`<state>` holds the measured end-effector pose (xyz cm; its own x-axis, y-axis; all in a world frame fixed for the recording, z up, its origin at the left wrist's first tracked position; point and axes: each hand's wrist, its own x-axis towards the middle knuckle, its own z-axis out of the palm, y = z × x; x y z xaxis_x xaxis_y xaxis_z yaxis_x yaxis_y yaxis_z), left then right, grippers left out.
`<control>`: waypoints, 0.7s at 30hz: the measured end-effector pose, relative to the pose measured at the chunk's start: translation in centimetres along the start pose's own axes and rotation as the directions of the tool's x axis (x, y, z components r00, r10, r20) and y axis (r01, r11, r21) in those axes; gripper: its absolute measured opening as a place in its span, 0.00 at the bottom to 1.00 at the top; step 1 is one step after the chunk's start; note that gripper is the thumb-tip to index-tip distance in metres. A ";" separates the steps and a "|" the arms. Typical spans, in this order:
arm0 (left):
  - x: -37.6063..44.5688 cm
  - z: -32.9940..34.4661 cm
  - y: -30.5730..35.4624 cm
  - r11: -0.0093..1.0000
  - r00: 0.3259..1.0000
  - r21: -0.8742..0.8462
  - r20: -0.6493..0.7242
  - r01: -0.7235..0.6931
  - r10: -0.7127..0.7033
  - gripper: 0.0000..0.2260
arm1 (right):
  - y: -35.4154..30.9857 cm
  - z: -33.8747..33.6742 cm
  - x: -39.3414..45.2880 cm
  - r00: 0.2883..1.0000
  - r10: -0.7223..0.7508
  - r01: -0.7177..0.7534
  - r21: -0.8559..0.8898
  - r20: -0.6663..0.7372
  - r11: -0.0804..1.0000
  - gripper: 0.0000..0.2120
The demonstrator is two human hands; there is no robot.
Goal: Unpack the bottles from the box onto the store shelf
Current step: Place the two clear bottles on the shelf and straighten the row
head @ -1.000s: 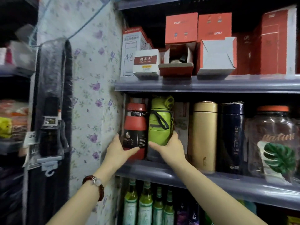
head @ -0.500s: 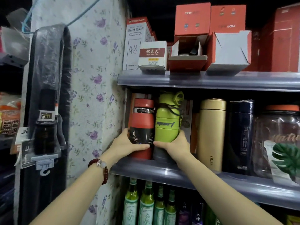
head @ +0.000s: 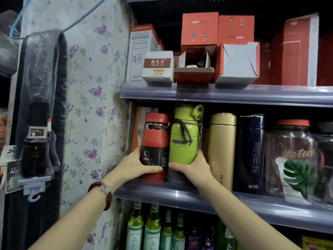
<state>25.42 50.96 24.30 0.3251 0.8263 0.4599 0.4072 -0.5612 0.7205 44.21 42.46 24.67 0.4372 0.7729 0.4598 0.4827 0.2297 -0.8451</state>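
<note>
1. My left hand (head: pixel 134 164) wraps the red steel bottle with a black label (head: pixel 154 148); my right hand (head: pixel 195 166) cups the base of the lime-green soft bottle with a loop cap (head: pixel 183 138).
2. Both bottles stand upright, touching, at the left end of the grey middle shelf (head: pixel 180 195), straight ahead of both hands, each equally near its own.
3. Against a second ago, both bottles sit deeper in, and the green one is turned.
</note>
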 end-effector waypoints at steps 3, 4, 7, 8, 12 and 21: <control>0.2 -0.1 -0.1 1.000 1.000 -0.003 0.016 0.007 -0.007 0.41 | 0.0 0.0 0.0 1.000 0.004 -0.004 0.015 0.014 1.000 0.35; 0.2 -0.1 -0.2 1.000 1.000 -0.004 0.014 0.012 -0.012 0.41 | 0.0 0.0 0.0 1.000 0.006 -0.006 0.013 0.018 1.000 0.34; -0.3 0.2 0.0 1.000 1.000 0.003 -0.017 0.018 -0.018 0.37 | -0.2 0.0 -0.3 1.000 0.010 -0.009 -0.021 0.028 1.000 0.34; -0.5 0.3 0.1 1.000 0.999 0.003 -0.034 0.021 -0.021 0.37 | -0.3 0.0 -0.5 1.000 0.009 -0.008 -0.043 0.030 0.999 0.35; -1.0 0.7 0.5 0.999 0.996 0.028 -0.084 0.024 -0.021 0.41 | -0.8 0.0 -1.0 0.999 0.013 -0.008 -0.144 0.029 0.990 0.41; -2.8 0.3 0.4 0.980 0.991 0.192 -0.106 -0.058 0.079 0.34 | -1.9 -0.8 -4.4 0.993 -0.080 0.096 -0.200 0.085 0.975 0.52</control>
<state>24.95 48.47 23.13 0.2638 0.7795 0.5681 0.5439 -0.6066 0.5798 41.97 38.09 24.47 0.3314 0.7994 0.5012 0.6642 0.1796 -0.7257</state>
